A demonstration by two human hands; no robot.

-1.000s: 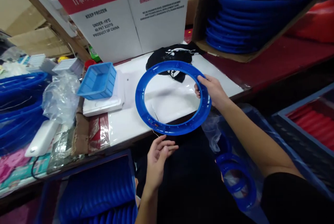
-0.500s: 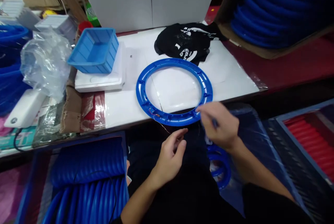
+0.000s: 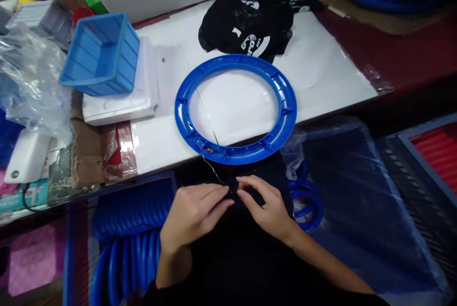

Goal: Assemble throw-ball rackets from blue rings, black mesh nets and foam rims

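Note:
A blue plastic ring rests on the white-covered table with its hollow, ribbed side up, its near edge reaching over the table's front edge. Small red wires and an orange-brown part sit in its channel at the near left. From there a thin pale wire runs down to my left hand, whose thumb and forefinger close on its end. Facing it, my right hand is curved, with thumb and forefinger tips slightly apart beside the wire's end; I see nothing between them.
A blue bin stands on a white foam slab at left. Black printed cloth lies behind the ring. Below the table are a crate of blue rings and a plastic-covered blue surface. A white device sits far left.
My right hand has come off the ring's near right edge and down beside my left hand. My left hand has moved left to the wire's end. The view has tipped downward.

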